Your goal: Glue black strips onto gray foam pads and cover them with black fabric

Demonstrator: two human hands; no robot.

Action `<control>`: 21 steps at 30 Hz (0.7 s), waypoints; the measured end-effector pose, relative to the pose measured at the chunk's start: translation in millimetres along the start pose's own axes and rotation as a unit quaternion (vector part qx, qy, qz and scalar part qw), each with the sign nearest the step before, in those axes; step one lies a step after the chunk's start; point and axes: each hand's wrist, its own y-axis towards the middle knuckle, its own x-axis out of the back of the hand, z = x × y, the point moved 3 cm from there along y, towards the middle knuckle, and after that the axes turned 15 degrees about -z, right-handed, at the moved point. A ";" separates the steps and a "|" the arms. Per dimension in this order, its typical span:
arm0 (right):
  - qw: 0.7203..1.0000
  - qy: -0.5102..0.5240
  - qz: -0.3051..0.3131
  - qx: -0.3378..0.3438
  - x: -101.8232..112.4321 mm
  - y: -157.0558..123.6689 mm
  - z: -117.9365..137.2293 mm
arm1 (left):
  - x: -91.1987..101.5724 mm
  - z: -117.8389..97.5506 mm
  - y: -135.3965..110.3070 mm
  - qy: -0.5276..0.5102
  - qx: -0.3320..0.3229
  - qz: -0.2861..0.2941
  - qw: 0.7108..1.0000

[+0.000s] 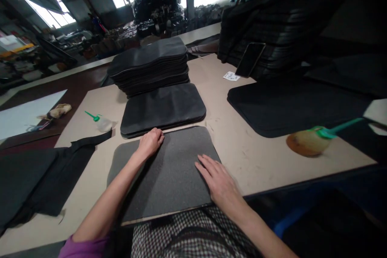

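A dark grey foam panel [169, 177] with rounded corners lies flat on the table [242, 145] right in front of me. My left hand [150, 142] rests at its far edge with the fingers curled down over that edge. My right hand [218, 181] lies flat on the panel's right side, fingers stretched out. Just beyond the panel sits a low pile of black panels [163, 109] of the same shape, and behind that a tall stack [149, 64].
Black fabric [39, 177] lies at the left. A glue bottle with a green nozzle [101, 121] stands left of the low pile. At right are a large black sheet [290, 107], a brownish bottle with a green tip [308, 141], and a phone [250, 59] leaning on a dark stack.
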 end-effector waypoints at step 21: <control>1.000 -0.010 0.008 0.003 -0.8 -1.2 0.1 | 16.5 39.3 -47.4 -0.174 0.065 -0.229 0.955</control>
